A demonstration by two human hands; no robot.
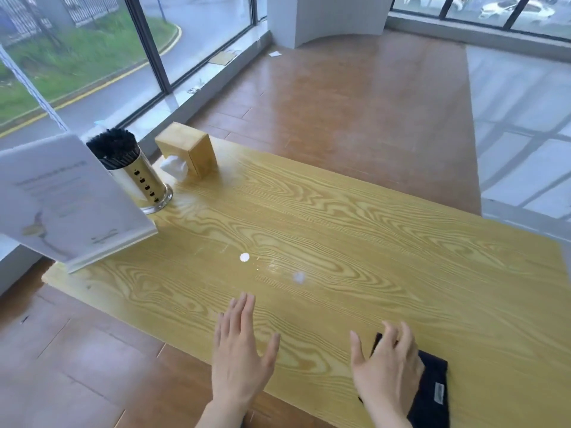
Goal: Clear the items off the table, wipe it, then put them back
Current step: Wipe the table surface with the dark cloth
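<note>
head view: two hands at the near edge of a wood table, things to clear sit at the far left.

the left hand (241,353) is flat with its fingers spread wide, holding nothing, over the near edge of the table (370,242). the right hand (386,366) has its fingers spread and rests on a dark folded cloth (432,387) at the near right; it is not pinching it. the cloth looks soft and light, so press flat to wipe or grab a bunch. its small tag is too blurry to read. at the far left a white sign stand (71,199) looks light and stiff; take it by the sides. just beside it the shiny holder (145,180) full of black sticks looks slippery and could tip, so hold it low. the wooden tissue box (188,149) looks light; hold its sides. the sign's writing is too faint to read.
</note>
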